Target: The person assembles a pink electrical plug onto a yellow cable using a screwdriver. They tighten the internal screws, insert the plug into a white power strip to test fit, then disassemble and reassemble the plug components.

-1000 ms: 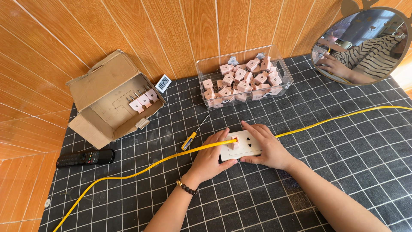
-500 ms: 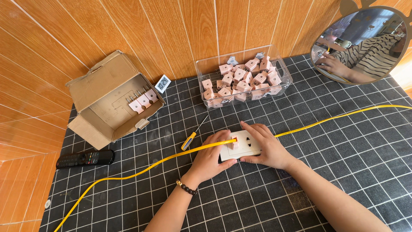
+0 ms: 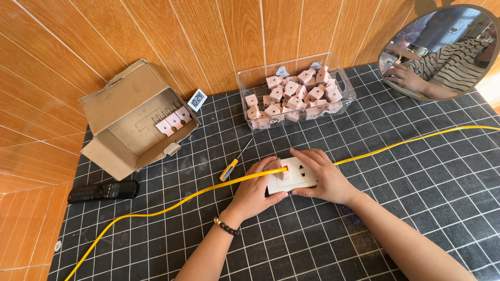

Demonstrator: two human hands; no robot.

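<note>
Currently the left hand [image 3: 255, 192] grips the left edge of a white rectangular plastic wall-socket plate [image 3: 297, 174] lying flat on the black gridded mat [image 3: 416, 187], thumb underneath, forefinger along the thin yellow cable [image 3: 172, 205] that crosses it. The right hand [image 3: 325, 177] lies open over the plate's right half, fingertips pressing near a small pink plug block [image 3: 284, 174] seated in it. Judged: one block is fitted; the clear plastic tub of pink blocks [image 3: 297, 96] remains full, and the yellow-handled screwdriver [image 3: 233, 165] lies untouched.

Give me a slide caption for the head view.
Both hands, left and right, press a pink plug into a white socket plate.
</note>
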